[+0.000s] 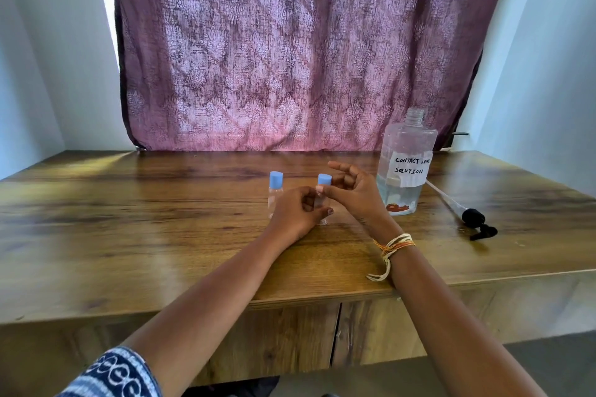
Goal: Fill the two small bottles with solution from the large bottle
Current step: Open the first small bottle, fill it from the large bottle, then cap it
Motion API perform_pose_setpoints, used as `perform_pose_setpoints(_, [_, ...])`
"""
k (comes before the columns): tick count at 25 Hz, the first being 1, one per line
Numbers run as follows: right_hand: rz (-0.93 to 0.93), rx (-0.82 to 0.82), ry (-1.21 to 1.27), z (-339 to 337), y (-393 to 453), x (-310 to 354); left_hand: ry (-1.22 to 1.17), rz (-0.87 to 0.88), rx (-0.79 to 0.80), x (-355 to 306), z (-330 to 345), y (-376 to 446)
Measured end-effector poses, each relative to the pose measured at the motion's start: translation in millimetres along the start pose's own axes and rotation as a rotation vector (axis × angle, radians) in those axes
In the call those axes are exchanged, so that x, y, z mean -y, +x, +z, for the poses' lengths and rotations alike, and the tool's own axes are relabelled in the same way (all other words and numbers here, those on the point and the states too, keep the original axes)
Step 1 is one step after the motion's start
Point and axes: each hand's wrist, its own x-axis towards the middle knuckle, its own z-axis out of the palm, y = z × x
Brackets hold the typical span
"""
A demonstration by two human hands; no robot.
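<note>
Both hands meet at one small bottle (322,203): left hand (295,211) grips, right hand (354,192) pinches its cap (324,179).

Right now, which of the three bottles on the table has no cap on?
The large clear plastic bottle labelled "Contact Lens Solution", at the right: its threaded neck stands bare. Both small clear bottles wear blue caps.

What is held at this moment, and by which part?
The left hand grips the body of the nearer small bottle; the right hand's fingers pinch it just under its blue cap.
</note>
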Motion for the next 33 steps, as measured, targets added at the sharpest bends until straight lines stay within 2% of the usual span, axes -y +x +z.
perform_pose_setpoints(3, [0.023,-0.036,0.134,-2.0,0.6,1.8,-0.049,-0.019,0.002,0.0,0.6,0.2])
perform_pose_setpoints(6, [0.125,-0.091,0.308,-2.5,3.0,1.8,-0.039,-0.012,-0.004,1.4,1.1,0.9])
perform_pose_setpoints(10, [0.174,-0.128,0.324,0.9,8.9,-6.2,-0.015,0.007,-0.01,-0.7,0.8,-0.3])
perform_pose_setpoints(13, [0.179,-0.153,0.114,0.2,24.7,-15.4,0.004,0.016,-0.006,-2.3,-0.5,-1.2])
perform_pose_setpoints(17, [0.067,-0.08,-0.503,-6.5,53.3,-26.2,0.028,0.01,0.014,0.0,-1.5,-1.6])
perform_pose_setpoints(19, [0.061,-0.03,-0.685,-8.4,62.6,-29.5,0.042,0.01,0.007,0.7,-1.3,-0.5])
perform_pose_setpoints(21, [0.085,-0.005,-0.74,-7.8,67.0,-35.5,0.045,0.001,0.01,2.3,-0.4,1.9])
perform_pose_setpoints(24, [0.145,-0.036,-0.682,-3.7,66.8,-48.8,0.055,-0.014,0.008,4.9,0.5,4.7])
perform_pose_setpoints(33, [0.158,-0.067,-0.694,-1.4,61.1,-55.6,0.061,-0.033,0.02,1.5,-0.1,1.7])
